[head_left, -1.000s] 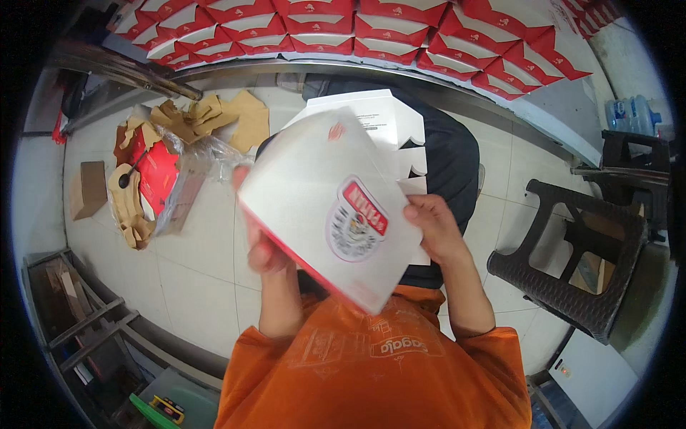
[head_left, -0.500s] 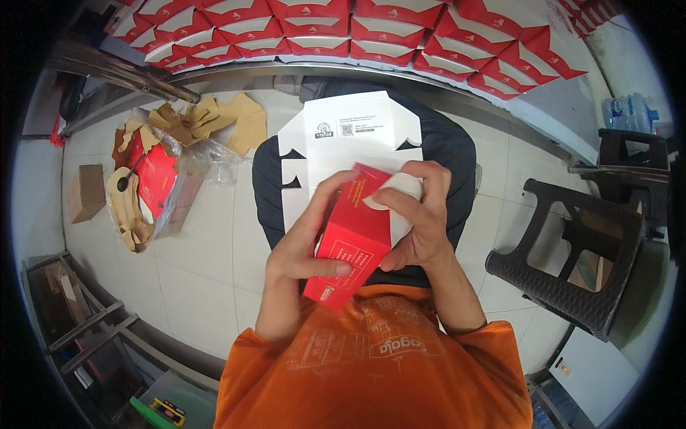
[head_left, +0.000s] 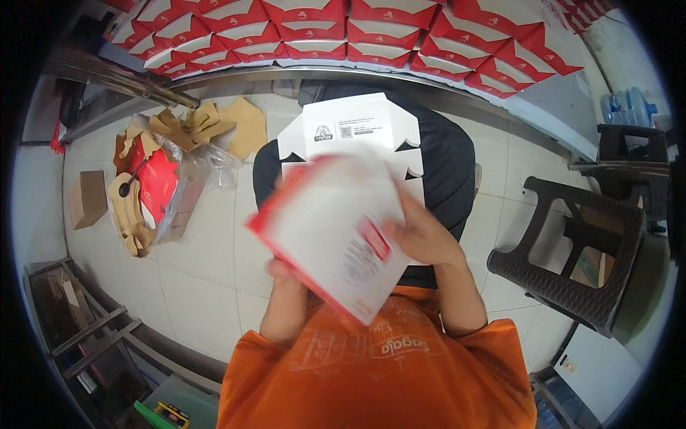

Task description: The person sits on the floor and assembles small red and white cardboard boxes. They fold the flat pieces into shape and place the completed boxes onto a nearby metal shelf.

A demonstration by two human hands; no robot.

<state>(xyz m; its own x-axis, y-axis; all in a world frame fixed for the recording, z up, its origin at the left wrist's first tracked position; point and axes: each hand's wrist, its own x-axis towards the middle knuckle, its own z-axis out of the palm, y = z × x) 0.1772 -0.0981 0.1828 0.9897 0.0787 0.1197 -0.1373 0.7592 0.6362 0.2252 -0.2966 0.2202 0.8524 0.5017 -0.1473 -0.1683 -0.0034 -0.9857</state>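
You are mid-fold on a flat red-and-white carton (head_left: pixel 329 229), held over your lap and blurred. Your right hand (head_left: pixel 421 239) grips its right edge, fingers closed on the card; your left hand (head_left: pixel 282 270) is mostly hidden beneath, so I cannot tell its grip. Next, the panels probably need squaring up. Beyond lies a stack of flat white cartons (head_left: pixel 350 129), then rows of finished red boxes (head_left: pixel 371 32).
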